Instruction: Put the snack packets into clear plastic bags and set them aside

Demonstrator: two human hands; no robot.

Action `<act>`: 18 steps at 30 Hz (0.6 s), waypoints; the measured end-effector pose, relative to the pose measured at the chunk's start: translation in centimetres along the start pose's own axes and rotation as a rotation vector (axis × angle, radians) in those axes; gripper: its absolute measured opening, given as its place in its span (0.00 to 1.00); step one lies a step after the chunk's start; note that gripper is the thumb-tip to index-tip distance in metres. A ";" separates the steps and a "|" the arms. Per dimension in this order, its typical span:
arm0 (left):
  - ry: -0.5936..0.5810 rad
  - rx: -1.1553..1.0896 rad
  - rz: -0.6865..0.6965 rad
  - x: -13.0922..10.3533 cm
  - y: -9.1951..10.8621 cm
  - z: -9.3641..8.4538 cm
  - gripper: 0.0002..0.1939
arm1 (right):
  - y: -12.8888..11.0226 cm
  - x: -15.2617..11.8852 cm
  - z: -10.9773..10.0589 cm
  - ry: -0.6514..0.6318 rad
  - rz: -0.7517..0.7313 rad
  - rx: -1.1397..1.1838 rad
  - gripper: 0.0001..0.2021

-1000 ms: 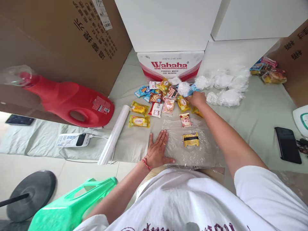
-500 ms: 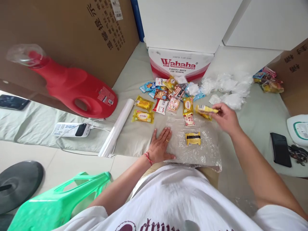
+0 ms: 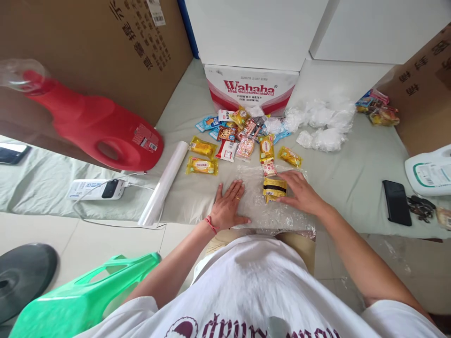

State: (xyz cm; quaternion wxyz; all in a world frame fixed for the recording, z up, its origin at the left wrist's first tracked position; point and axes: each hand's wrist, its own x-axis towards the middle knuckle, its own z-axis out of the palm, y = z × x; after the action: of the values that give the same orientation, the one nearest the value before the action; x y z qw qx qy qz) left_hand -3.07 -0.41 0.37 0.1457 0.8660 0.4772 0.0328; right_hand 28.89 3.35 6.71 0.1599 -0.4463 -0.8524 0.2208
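Note:
A clear plastic sheet (image 3: 253, 202) lies flat in front of me. My left hand (image 3: 229, 204) rests on its left edge, palm down and fingers spread. On the sheet sit yellow snack packets (image 3: 275, 187) close together, one with a black stripe; a second shows just below it. My right hand (image 3: 299, 191) is at their right side, thumb and fingers apart, fingertips at or touching the wrappers. Just above are a small pink-and-white packet (image 3: 269, 167) and an upright yellow packet (image 3: 267, 148). Another yellow packet (image 3: 290, 156) lies beyond my right hand.
A pile of mixed snacks (image 3: 246, 129) lies before the Wahaha carton (image 3: 250, 89), beside crumpled clear bags (image 3: 327, 126). At left are a plastic film roll (image 3: 164, 183), a power bank (image 3: 97, 189) and a red bottle (image 3: 105, 126). A black phone (image 3: 397, 203) lies at right.
My right hand has moved left and toward me, bringing the yellow packet it held down beside the striped one. Its fingers have opened. My left hand stays on the sheet. The view has shifted slightly.

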 end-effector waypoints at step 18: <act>-0.078 -0.011 -0.047 0.4 0.5 -0.5 0.63 | -1.7 -0.6 2.2 0.067 -0.021 -0.208 0.29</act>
State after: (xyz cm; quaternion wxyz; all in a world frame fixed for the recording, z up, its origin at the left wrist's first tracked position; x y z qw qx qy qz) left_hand -2.53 -0.22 1.01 0.1697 0.8543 0.4913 -0.0016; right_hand 27.01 1.48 5.73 0.1435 -0.4586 -0.8694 0.1146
